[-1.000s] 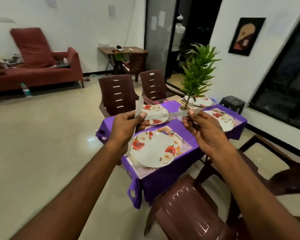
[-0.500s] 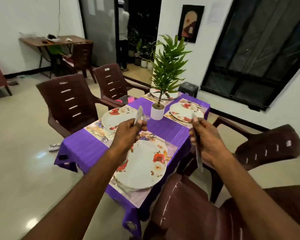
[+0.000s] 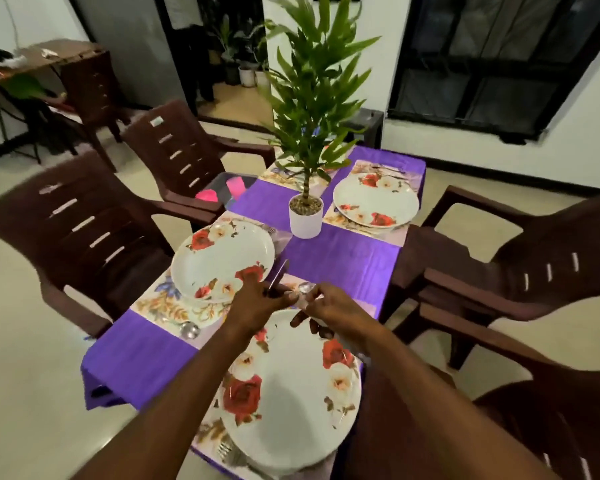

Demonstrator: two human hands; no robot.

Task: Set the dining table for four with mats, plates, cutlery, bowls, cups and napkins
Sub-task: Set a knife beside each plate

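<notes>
Purple-clothed bench (image 3: 340, 268) hemmed by brown chairs: two along the left edge (image 3: 84, 233), two along the right (image 3: 520, 268), only narrow floor gaps between. Three floral plates in view, each on a mat: near plate (image 3: 291, 403) overhanging the near bench edge, left plate (image 3: 222, 258) just inside the left edge, far plate (image 3: 376, 202) close to the right edge. Potted plant (image 3: 306, 216) upright mid-bench, between the left and far plates, leaves reaching over the far mats. Open cloth only in the strip right of the pot. Left hand (image 3: 260, 299) above the near plate's far rim, fingers clenched round a knife (image 3: 278, 273), blade tilted up toward the left plate. Right hand (image 3: 329, 310) touching close beside it, fingers pinching something silvery, too blurred to name for certain. Spoon (image 3: 189, 330) on the left mat's near corner; fork tines (image 3: 227, 452) at the near plate's left side. Against half a second back: hands then wide apart, right one out over the chair with its piece pointing down; now brought together over the near setting, bench nearer and seen from more steeply above.
</notes>
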